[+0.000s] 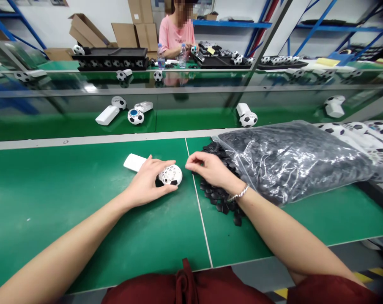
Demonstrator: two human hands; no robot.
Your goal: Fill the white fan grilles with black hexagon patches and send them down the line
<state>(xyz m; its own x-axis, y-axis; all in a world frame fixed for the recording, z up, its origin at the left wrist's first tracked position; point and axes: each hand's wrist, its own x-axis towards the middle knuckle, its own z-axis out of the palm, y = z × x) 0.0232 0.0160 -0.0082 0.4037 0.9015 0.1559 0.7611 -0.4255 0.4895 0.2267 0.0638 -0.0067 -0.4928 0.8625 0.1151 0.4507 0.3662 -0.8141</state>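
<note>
My left hand (145,181) grips a white soccer-ball-patterned device (172,174) lying on the green table (93,219). Thumb and fingers wrap round its round head, and its flat white handle (133,162) sticks out to the left behind the hand. Most of the head's panels show as pale open shapes; a black one shows at the front. Just right of the device, my right hand (207,168) is closed in a pinch, and whatever sits between its fingertips is hidden. Under and beside that wrist lies a heap of small black pieces (218,198).
A clear plastic bag (289,156) of black pieces lies right of my right hand. More soccer-ball devices (365,135) sit at the far right. Beyond the table's raised pale edge, a green conveyor (185,116) carries several devices. A person in pink (175,36) works across it.
</note>
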